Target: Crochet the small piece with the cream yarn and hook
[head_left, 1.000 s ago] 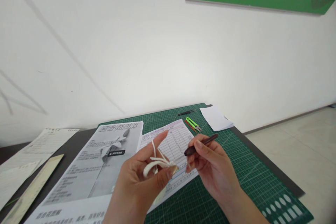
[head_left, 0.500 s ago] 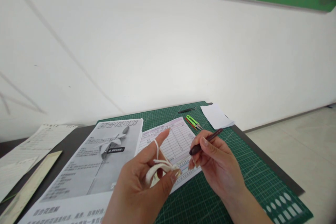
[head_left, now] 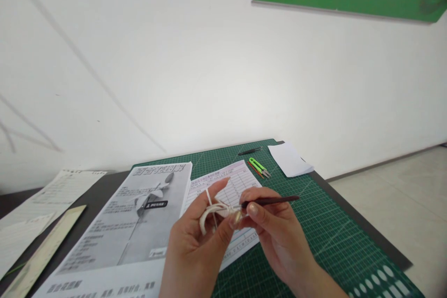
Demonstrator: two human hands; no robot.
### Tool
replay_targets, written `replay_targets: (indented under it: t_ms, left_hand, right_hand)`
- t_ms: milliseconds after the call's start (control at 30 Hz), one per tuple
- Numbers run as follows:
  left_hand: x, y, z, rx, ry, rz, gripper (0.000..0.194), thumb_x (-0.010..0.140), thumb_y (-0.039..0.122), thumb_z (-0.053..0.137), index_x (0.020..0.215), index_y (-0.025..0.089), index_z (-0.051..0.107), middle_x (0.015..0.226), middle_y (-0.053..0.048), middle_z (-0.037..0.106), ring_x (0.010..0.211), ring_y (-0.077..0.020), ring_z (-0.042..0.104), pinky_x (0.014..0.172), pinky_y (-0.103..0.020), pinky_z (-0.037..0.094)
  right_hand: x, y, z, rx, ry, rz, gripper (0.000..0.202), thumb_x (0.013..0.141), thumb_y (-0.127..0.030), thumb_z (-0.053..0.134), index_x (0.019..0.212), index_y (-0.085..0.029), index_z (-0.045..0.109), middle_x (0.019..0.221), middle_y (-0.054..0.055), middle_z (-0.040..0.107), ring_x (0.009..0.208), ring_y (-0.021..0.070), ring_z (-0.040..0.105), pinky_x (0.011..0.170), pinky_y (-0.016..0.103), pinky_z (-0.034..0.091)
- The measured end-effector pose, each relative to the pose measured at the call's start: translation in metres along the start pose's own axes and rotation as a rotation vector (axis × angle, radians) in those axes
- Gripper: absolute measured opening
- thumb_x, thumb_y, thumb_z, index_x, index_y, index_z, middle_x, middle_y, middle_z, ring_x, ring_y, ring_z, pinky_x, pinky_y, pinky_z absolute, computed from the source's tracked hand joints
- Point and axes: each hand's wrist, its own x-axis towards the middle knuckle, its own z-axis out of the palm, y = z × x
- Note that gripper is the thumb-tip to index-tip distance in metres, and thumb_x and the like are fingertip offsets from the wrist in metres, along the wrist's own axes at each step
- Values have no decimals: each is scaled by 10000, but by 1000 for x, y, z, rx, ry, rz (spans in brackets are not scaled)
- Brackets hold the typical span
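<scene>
My left hand (head_left: 204, 237) pinches a small strip of cream crochet work (head_left: 208, 216) between thumb and fingers, with a strand of yarn looped over its raised index finger. A crochet hook with a dark handle (head_left: 272, 200) is gripped in my right hand (head_left: 275, 228), its handle pointing to the right. The hook's thin metal shaft reaches into the crochet work by my left thumb; its tip is hidden among the yarn. Both hands are close together above a printed form (head_left: 240, 181).
Beneath lies a green cutting mat (head_left: 335, 237). Green thread snips (head_left: 258, 166), black tweezers (head_left: 250, 151) and white paper (head_left: 289, 160) lie toward the back. At left are a printed flower sheet (head_left: 115, 223), a pale ruler-like strip (head_left: 45, 251) and handwritten pages (head_left: 66, 188). A white wall (head_left: 209, 70) stands behind.
My right hand has moved left to the crochet work, and the hook has swung from a slant to nearly level, its shaft now in the yarn. The left hand has shifted slightly right.
</scene>
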Motion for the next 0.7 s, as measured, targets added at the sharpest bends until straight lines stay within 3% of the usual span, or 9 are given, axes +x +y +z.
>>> replay_targets:
  t_ms: [67, 200, 333, 467, 533, 700]
  left_hand:
    - [1, -5, 0, 45, 27, 9, 424, 715, 300, 770, 1127, 258, 683, 697, 43, 691, 670, -111, 585, 688, -192, 468]
    - [1, -14, 2, 150, 78, 116, 425, 712, 367, 756, 1122, 262, 707, 881, 7, 732, 903, -185, 639, 841, -260, 472]
    - [-1, -16, 4, 236, 121, 223, 409, 755, 437, 695, 1124, 263, 714, 754, 15, 709, 915, -209, 650, 877, -301, 502]
    - [1, -15, -3, 288, 127, 187, 456, 788, 481, 648, 1190, 265, 668, 1028, -17, 743, 1009, -216, 631, 920, -298, 493]
    - [4, -16, -7, 295, 116, 169, 484, 809, 476, 630, 1244, 263, 621, 1039, -20, 750, 995, -211, 647, 929, -304, 488]
    - [3, -19, -6, 326, 121, 206, 355, 818, 411, 643, 1159, 320, 676, 1195, 45, 709, 1176, -204, 572, 1016, -275, 406]
  right_hand:
    - [0, 2, 1, 16, -4, 24, 142, 634, -183, 836, 739, -192, 743, 722, -15, 715, 601, 94, 661, 578, 179, 576]
    - [0, 3, 1, 41, -40, 48, 135, 637, -169, 835, 732, -190, 743, 683, -13, 720, 594, 99, 669, 595, 190, 572]
    - [1, 3, 0, 43, -53, 56, 139, 638, -169, 833, 738, -188, 739, 702, -8, 719, 613, 112, 669, 588, 209, 573]
    - [3, 3, -2, 20, -51, 87, 148, 641, -205, 834, 750, -177, 738, 698, -4, 718, 568, 110, 659, 535, 204, 565]
    - [4, 4, -2, 10, -46, 115, 162, 635, -221, 840, 751, -168, 739, 686, 0, 726, 525, 99, 653, 495, 182, 558]
    - [4, 4, -3, 22, -67, 147, 190, 655, -212, 828, 817, -178, 735, 767, 37, 767, 553, 112, 679, 505, 196, 585]
